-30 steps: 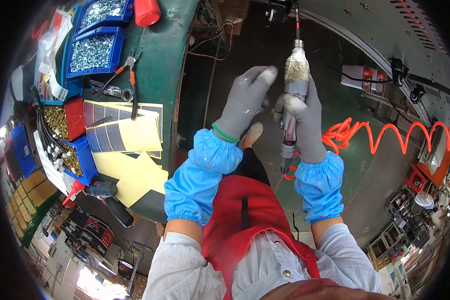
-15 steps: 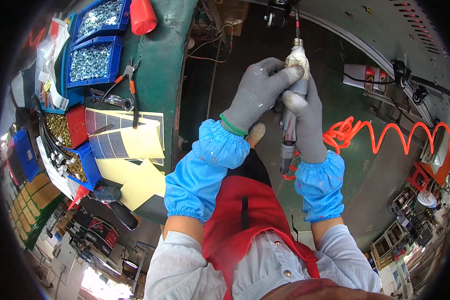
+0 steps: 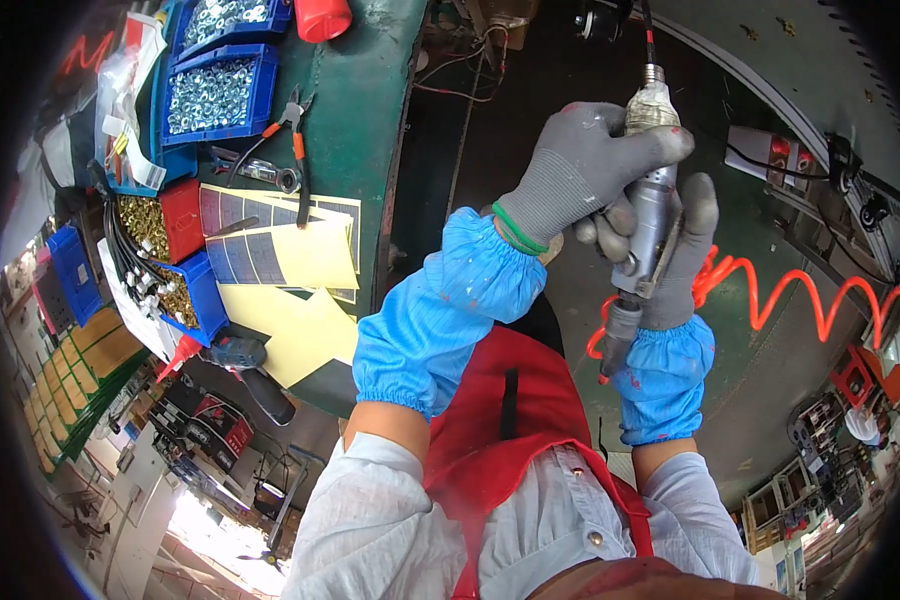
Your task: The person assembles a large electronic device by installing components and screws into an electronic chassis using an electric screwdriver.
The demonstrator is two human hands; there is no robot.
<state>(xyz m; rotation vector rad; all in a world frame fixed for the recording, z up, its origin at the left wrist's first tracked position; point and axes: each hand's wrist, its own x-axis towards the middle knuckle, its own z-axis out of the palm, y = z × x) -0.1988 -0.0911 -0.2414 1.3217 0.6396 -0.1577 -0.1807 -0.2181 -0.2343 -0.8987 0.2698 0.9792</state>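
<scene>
An in-line air screwdriver (image 3: 654,220) with a silver body and a pale wrapped nose hangs upright before me, its long thin bit pointing away toward a black caster (image 3: 602,18). My gloved left hand (image 3: 592,158) is closed on its upper part, thumb laid across just below the nose. Beneath the body, my gloved right hand (image 3: 682,262) cradles the tool. Its thumb stands away from the metal, while grey fingertips curl at the tool's left side; they seem to be the right hand's. An orange coiled air hose (image 3: 760,305) runs off to the right.
At left, a green workbench (image 3: 345,110) bears blue bins of metal nuts (image 3: 210,97), pliers (image 3: 296,150), yellow label sheets (image 3: 315,255) and a red bottle (image 3: 322,18). A cordless drill (image 3: 255,375) lies at its near corner. A large metal frame (image 3: 805,60) stands at far right.
My right thumb has lifted off the screwdriver and swung out to the right. My left thumb now reaches farther across the tool. Both hands and the tool sit farther right in view.
</scene>
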